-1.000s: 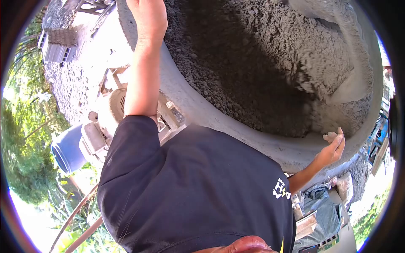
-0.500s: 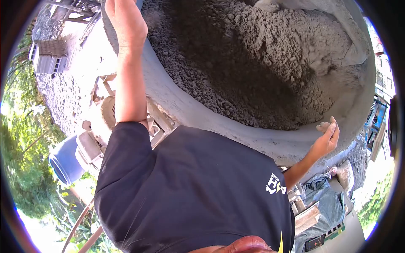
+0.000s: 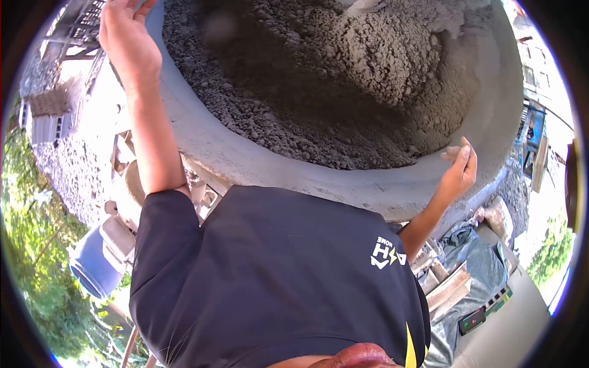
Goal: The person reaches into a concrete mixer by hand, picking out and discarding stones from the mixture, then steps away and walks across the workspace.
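Note:
A large grey mixing drum [image 3: 288, 161], seen through its round mouth, fills the upper part of the view. Inside lies a crumbly, damp-looking grey cement mix [image 3: 392, 55], part of it in deep shadow. My left hand [image 3: 132, 49] is raised at the drum's left rim, empty, with its fingers loosely apart and the tips near the top edge of the picture. Over the drum's lower right rim is my right hand [image 3: 461, 167], its fingers bent but apart. Grey material coats its fingertips, and nothing else shows in it.
To the left are a motor housing [image 3: 118, 238] and a blue barrel [image 3: 97, 264]. Grey sheeting [image 3: 469, 251], wooden boards [image 3: 448, 291], a sack [image 3: 498, 218] and a phone [image 3: 472, 321] lie at the lower right. Hollow blocks [image 3: 46, 126] stand at the upper left.
The drum and both my hands have shifted left in view. My left hand sits lower, showing more fingers; my right hand is slightly higher. The mix's lit mound has changed shape.

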Motion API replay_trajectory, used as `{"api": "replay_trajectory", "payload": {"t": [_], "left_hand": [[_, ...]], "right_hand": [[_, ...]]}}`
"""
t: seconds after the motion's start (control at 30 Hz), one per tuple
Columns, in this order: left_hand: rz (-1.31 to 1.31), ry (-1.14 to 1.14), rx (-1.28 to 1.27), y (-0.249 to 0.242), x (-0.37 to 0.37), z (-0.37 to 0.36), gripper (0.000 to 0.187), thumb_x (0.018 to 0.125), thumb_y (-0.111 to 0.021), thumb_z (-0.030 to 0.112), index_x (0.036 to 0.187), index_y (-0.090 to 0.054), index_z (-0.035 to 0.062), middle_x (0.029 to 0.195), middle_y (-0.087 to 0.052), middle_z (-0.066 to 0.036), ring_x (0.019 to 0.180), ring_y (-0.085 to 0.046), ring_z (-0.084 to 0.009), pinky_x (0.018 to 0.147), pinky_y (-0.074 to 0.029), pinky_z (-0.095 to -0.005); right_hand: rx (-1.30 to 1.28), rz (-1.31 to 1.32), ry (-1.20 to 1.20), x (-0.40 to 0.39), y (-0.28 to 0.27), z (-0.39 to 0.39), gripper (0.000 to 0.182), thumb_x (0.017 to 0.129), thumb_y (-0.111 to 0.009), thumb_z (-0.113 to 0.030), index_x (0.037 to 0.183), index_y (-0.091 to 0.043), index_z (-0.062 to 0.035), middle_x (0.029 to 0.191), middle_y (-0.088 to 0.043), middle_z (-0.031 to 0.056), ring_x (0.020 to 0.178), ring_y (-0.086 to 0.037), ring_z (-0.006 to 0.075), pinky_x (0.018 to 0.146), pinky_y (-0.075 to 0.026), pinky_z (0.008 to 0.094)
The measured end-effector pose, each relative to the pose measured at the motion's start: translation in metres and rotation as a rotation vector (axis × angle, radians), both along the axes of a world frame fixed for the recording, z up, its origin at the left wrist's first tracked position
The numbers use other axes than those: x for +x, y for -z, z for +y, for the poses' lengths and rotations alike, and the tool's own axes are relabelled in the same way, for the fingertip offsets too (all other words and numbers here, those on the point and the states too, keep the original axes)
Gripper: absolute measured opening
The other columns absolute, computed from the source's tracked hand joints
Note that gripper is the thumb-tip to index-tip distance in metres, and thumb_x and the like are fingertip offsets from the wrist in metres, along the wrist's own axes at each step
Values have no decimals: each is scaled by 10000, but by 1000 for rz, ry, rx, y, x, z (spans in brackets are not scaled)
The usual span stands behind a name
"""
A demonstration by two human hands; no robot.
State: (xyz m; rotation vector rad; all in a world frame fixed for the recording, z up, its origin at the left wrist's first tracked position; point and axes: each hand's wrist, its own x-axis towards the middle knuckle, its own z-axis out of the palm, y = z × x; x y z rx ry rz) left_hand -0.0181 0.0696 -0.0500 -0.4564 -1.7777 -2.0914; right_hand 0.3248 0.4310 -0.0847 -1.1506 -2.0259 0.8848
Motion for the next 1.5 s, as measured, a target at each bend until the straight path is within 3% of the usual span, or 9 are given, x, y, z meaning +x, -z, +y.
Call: {"api": "replay_trajectory", "payload": {"t": [0.2,0.43,0.5,0.57,1.03,1.27,1.37,1.5], "left_hand": [[8,-29,72,-4,7,15,433,945,-445,340,1255,-506,44,1272,-532,-84,1047,-564,-210,869,-439,-348],[49,59,160,-1,2,7,495,965,-415,350,1344,-420,32,1373,-405,-98,1043,-561,-252,847,-452,-365],[-8,-102,173,-15,13,19,516,965,-418,357,1368,-398,37,1400,-379,-97,1052,-551,-248,846,-452,-363],[34,15,145,1,-2,-2,538,971,-417,387,1388,-381,49,1422,-357,-90,1056,-544,-236,851,-442,-357],[-21,29,139,-1,-5,-1,505,986,-380,391,1355,-393,46,1400,-408,-91,1068,-530,-223,890,-431,-363],[15,-17,210,0,-6,-4,484,984,-391,373,1350,-403,56,1390,-415,-92,1072,-525,-220,892,-435,-358],[39,-47,30,1,-3,-4,446,984,-411,346,1317,-434,52,1327,-448,-89,1078,-525,-214,891,-450,-341],[65,-138,26,-7,-3,-7,434,987,-393,338,1298,-454,40,1311,-452,-104,1106,-522,-224,911,-444,-341]], "right_hand": [[-37,264,17,2,2,1,310,969,-485,-163,1243,-542,-30,871,-622,89,701,-583,140,670,-518,278],[-53,208,-19,1,0,-3,360,976,-475,-194,1301,-482,-40,910,-616,105,698,-586,155,698,-512,280],[-63,188,-32,-5,-2,-8,358,974,-462,-187,1299,-482,-39,903,-620,109,685,-584,158,695,-501,283],[-72,170,-32,-6,-5,-12,356,972,-449,-180,1297,-481,-39,896,-623,113,673,-582,162,691,-489,286],[6,-10,-90,1,-1,-4,360,996,-423,-278,1230,-570,-47,888,-616,84,697,-588,154,676,-479,275],[-30,-9,-114,-1,-1,-8,356,995,-421,-273,1206,-593,-43,896,-611,76,730,-584,150,649,-494,276],[24,14,-129,1,6,-2,354,996,-422,-272,1195,-600,-40,897,-607,69,733,-578,147,625,-499,270],[29,41,-120,1,3,1,354,995,-424,-273,1188,-606,-38,904,-606,71,743,-577,150,608,-505,266]]}}
